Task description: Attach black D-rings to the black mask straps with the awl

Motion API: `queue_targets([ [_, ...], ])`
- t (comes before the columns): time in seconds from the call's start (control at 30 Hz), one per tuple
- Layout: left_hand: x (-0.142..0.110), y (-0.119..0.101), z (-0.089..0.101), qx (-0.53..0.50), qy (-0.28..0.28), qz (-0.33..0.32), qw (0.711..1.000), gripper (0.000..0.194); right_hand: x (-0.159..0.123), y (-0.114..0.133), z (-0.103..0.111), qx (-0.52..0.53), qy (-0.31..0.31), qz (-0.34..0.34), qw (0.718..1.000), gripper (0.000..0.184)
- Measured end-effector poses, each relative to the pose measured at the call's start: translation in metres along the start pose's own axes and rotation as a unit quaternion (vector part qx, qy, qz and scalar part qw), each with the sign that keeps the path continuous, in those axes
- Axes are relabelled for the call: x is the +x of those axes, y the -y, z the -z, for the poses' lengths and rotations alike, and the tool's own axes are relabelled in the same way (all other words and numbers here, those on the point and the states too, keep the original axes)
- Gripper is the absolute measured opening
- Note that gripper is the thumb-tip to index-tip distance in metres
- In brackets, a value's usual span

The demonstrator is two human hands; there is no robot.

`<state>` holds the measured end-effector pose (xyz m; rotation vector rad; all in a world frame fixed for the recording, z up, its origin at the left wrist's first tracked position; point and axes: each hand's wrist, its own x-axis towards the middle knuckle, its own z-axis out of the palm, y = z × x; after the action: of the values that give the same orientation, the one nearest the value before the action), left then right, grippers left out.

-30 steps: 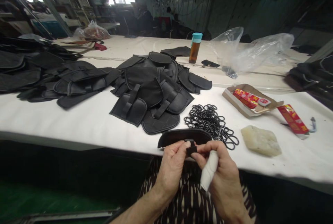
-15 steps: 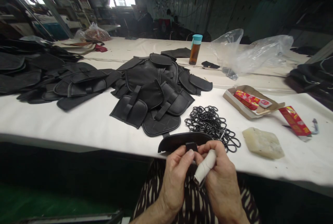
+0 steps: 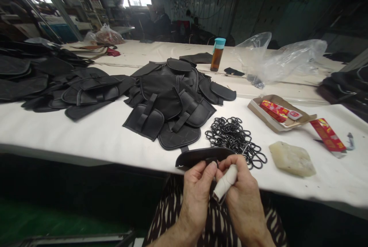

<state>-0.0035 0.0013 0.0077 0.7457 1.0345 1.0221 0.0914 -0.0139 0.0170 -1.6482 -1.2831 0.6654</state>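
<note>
My left hand (image 3: 197, 189) pinches a short black strap on a black leather piece (image 3: 201, 156) at the table's front edge. The thumb lies over the strap. Close beside it, my right hand (image 3: 244, 193) is closed, its fingertips at the same strap. A tool with a white wrapped handle (image 3: 225, 182), like an awl, is held in the right palm. A thin metal tip shows beyond the fingers, over a heap of black oval rings (image 3: 230, 134). My fingers hide part of the strap.
Black leather pieces (image 3: 161, 86) lie piled ahead, with another pile (image 3: 89, 86) at left. To the right are a yellowish block (image 3: 291, 159), an open cardboard box (image 3: 255, 105) and a red box (image 3: 327, 135). Farther back stand a bottle (image 3: 217, 57) and clear plastic bags (image 3: 293, 59).
My left thumb has shifted slightly up and right over the strap, now covering more of it. The right hand keeps nearly the same place. The view has shifted a little.
</note>
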Motion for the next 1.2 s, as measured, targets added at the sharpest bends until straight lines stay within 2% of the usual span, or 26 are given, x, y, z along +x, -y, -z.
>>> queue_targets([
  [0.2,0.006,-0.002,0.004,-0.027,0.008,-0.003,1.0,0.025,-0.005,-0.002,0.004,-0.015,-0.006,0.042,0.999,0.009],
  [0.3,0.006,-0.009,0.007,-0.045,0.026,0.005,0.999,0.025,-0.005,-0.005,0.012,-0.019,-0.12,0.119,0.985,0.014],
  [0.37,0.005,-0.016,0.008,-0.054,0.039,0.035,0.997,0.025,0.001,-0.007,0.016,-0.012,-0.15,0.134,0.979,0.018],
  [0.47,0.001,-0.024,0.012,-0.064,0.053,0.088,0.993,0.024,0.014,-0.011,0.015,0.064,-0.071,0.052,0.994,0.014],
  [0.53,-0.001,-0.029,0.015,-0.067,0.061,0.12,0.989,0.023,0.023,-0.013,0.013,0.119,-0.049,0.016,0.992,0.016],
  [0.63,-0.002,-0.037,0.021,-0.06,0.078,0.156,0.983,0.02,0.031,-0.01,0.013,0.137,-0.029,0.023,0.99,0.016],
  [0.73,-0.003,-0.044,0.026,-0.038,0.081,0.175,0.98,0.02,0.037,-0.003,0.017,0.124,0.031,0.036,0.991,0.012],
  [0.87,-0.005,-0.045,0.026,-0.015,0.068,0.159,0.985,0.02,0.041,0.001,0.022,0.14,0.084,0.046,0.985,0.012],
  [1.2,-0.006,-0.04,0.02,0.008,0.031,0.106,0.994,0.021,0.04,-0.001,0.022,0.171,0.088,0.022,0.981,0.013],
])
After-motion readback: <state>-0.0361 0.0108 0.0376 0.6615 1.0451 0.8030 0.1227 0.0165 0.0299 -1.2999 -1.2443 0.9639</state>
